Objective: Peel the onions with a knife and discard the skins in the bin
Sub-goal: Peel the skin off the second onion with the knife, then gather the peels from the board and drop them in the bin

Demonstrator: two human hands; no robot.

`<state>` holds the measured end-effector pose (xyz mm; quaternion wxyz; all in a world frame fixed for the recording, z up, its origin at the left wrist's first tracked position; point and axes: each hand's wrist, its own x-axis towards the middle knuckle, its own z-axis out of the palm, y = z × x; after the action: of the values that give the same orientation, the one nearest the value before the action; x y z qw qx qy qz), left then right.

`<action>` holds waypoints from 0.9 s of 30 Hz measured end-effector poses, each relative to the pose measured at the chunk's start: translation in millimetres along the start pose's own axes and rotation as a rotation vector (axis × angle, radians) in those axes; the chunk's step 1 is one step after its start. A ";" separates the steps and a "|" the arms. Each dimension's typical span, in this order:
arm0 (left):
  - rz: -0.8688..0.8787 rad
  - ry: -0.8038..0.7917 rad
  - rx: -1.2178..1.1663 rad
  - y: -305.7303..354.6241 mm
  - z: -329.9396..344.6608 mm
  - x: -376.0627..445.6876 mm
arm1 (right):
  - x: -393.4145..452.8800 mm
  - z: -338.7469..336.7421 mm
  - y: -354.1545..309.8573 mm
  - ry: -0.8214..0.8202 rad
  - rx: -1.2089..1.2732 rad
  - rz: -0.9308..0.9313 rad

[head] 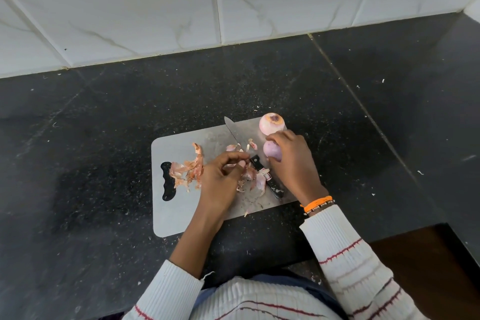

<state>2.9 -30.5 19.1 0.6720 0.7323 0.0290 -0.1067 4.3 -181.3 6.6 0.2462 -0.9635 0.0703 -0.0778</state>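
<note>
On the black speckled stone counter point(104, 138) lies a pale grey plastic cutting board point(181, 205) with a wavy black handle slot at its left end. Two peeled onions sit at the board's far right corner: a pale pink one point(272, 124) with its cut root end facing up, and just in front of it a purplish one point(272, 152). The right hand point(293, 163) rests over the purplish onion, fingers curved round its top and side, holding it in place. The black-handled kitchen knife point(255, 160) lies flat on the board between the hands, blade pointing to the far edge, gripped by neither hand.

The left hand point(223, 176) has its fingers curled and thumb pressed in, pinching at the loose pinkish skins point(253, 179) heaped across the knife handle. A second pile of drier, orange-brown papery skins point(188, 170) lies beside the handle slot, to the left of that hand.

Peeling looks finished on both onions (no papery layer shows on either), so the step in hand is most likely gathering the skins. Next comes collecting both piles, and the thin flakes scattered on the board will want sweeping together first. The bin is not in view, so the skins must be carried off the counter to wherever it stands.
</note>
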 end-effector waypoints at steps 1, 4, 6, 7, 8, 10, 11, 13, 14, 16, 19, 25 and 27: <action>0.001 -0.004 -0.001 0.6 0.6 -0.2 | -1.1 -0.7 0.5 0.006 -0.018 0.011; -0.008 -0.007 -0.012 2.3 -0.2 0.4 | -5.1 -4.8 5.1 0.002 -0.139 0.061; -0.011 -0.003 -0.002 2.1 -1.6 1.4 | -6.6 -7.0 9.5 -0.013 -0.187 0.117; -0.011 -0.002 0.003 1.8 -2.1 1.7 | -5.9 -7.9 10.5 -0.007 -0.185 0.151; -0.010 -0.003 0.004 1.7 -2.1 1.8 | -3.9 -8.4 10.8 0.012 -0.174 0.187; -0.008 -0.008 -0.001 1.8 -1.3 1.4 | 4.0 -8.3 9.1 0.069 -0.173 0.240; -0.006 -0.010 -0.001 1.7 -0.5 1.2 | 8.7 -7.7 7.4 0.087 -0.192 0.254; 0.000 -0.015 0.006 1.6 0.7 1.0 | 18.4 -5.3 2.5 0.086 -0.234 0.267; 0.001 -0.016 0.008 1.8 1.0 1.0 | 22.4 -3.7 0.3 0.074 -0.243 0.271; 0.002 -0.015 0.005 2.1 0.6 1.0 | 28.8 -0.7 -2.5 0.048 -0.239 0.277; 0.000 -0.012 -0.006 3.2 -2.0 1.6 | 33.0 2.8 -3.4 0.026 -0.221 0.274; 0.001 -0.004 0.001 2.8 -3.2 2.3 | 32.5 16.2 -1.5 0.030 -0.215 0.255; 0.004 -0.009 -0.004 3.0 -2.7 2.6 | 31.3 17.9 -2.0 0.028 -0.226 0.232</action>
<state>6.3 -28.4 21.8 0.6737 0.7305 0.0247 -0.1087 38.5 -176.7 -4.3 0.1425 -0.9694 0.1925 -0.0537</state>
